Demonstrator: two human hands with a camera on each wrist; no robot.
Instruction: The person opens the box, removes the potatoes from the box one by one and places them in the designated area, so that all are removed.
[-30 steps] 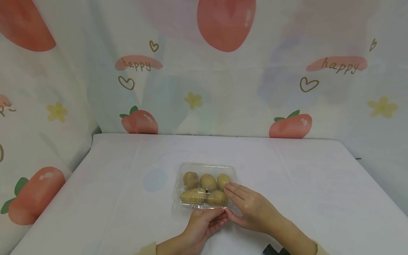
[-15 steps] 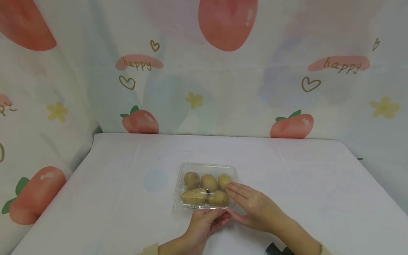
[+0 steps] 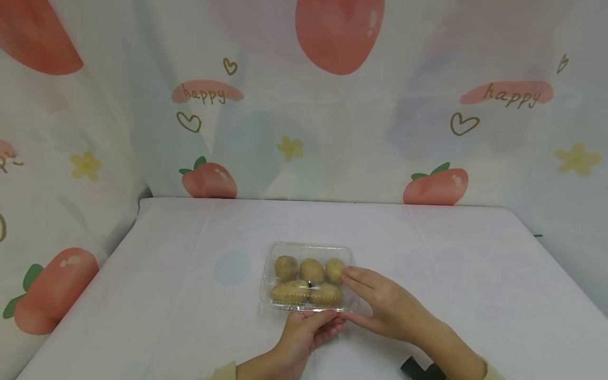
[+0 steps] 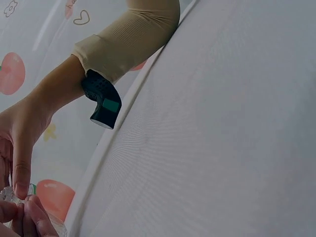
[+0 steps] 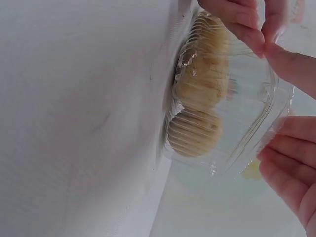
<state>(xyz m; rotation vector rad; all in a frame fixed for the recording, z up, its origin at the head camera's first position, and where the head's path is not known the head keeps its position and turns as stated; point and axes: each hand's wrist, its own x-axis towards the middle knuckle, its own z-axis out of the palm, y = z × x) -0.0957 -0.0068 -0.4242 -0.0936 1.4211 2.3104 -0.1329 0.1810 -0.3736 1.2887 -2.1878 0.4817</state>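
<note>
A clear plastic clamshell box [image 3: 280,248] holds several potatoes [image 3: 311,271] and sits on the white table. My left hand [image 3: 304,332] pinches the front rim near the right corner, thumb on top and fingers curled below. At that same corner is the thumb of my right hand [image 3: 385,301], while its fairly straight fingers touch the box's right edge. The right wrist view shows the ribbed wall of the box [image 5: 195,133] from the side, with the right fingertips [image 5: 269,153] along the rim.
A white cloth covers the table [image 3: 190,253]. Behind it hangs a patterned curtain [image 3: 332,132] with peaches, hearts and the word happy. A black device [image 3: 420,369] hangs below the right wrist.
The right hand's fingers have slid a little to the right, off the top of the lid toward its right edge. The left hand keeps its pinch at the front rim.
</note>
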